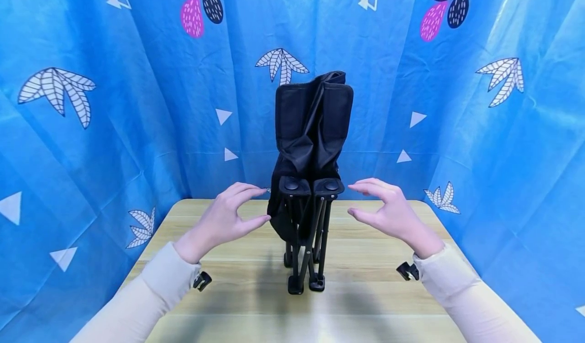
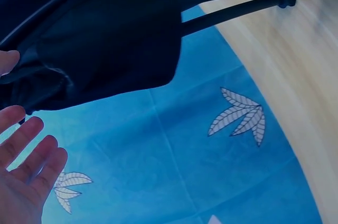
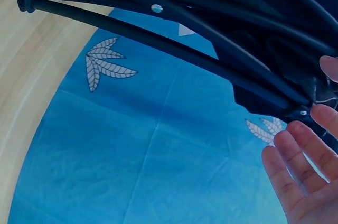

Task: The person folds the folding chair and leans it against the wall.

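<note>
A black folding camp chair (image 1: 299,160) stands upright and folded, its fabric bunched above a bundle of dark metal legs (image 1: 320,241). To its left is my left hand (image 1: 228,216), fingers fairly straight and thumb apart, the tips close to the fabric; whether the thumb touches it I cannot tell. My right hand (image 1: 388,208) faces the chair from the other side in a like pose, with a small gap in the head view. Fabric (image 2: 116,39) and fingers (image 2: 31,150) appear in the left wrist view. The right wrist view shows crossing legs (image 3: 211,44) beside the fingertips (image 3: 301,131).
The chair's feet (image 1: 295,284) rest on a light wooden table (image 1: 228,302). Blue patterned curtains (image 1: 219,94) hang behind the table and along both sides. A small black device is strapped at each wrist.
</note>
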`<action>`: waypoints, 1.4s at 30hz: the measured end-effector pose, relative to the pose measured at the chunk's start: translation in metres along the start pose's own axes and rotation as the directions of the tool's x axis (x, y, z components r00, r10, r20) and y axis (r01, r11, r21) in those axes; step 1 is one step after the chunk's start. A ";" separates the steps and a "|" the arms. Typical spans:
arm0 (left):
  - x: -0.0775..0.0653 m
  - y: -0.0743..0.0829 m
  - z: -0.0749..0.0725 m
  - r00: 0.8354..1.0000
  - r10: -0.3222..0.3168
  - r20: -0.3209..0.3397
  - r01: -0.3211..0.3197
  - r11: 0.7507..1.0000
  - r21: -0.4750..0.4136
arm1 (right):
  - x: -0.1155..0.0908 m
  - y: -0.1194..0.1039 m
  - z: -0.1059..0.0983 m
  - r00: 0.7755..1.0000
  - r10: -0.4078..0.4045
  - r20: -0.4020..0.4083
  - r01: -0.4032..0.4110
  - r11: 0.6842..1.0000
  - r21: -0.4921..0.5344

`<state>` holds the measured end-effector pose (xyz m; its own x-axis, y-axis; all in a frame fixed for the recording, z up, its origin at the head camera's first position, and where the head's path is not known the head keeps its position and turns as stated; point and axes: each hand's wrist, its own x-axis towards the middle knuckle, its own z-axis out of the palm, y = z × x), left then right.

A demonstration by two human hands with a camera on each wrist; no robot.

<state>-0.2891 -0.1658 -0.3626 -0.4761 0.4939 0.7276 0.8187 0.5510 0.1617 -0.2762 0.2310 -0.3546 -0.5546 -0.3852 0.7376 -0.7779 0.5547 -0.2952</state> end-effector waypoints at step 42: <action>-0.066 -0.025 0.075 0.965 -0.203 0.164 0.204 0.979 0.005 | -0.054 0.031 0.043 0.962 0.207 0.176 -0.213 0.977 0.017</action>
<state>-0.3020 -0.1620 -0.4644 -0.6780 0.4754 0.5606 0.7023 0.6439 0.3034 -0.2827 0.2372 -0.4295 -0.7468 -0.3853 0.5421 -0.6465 0.6117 -0.4559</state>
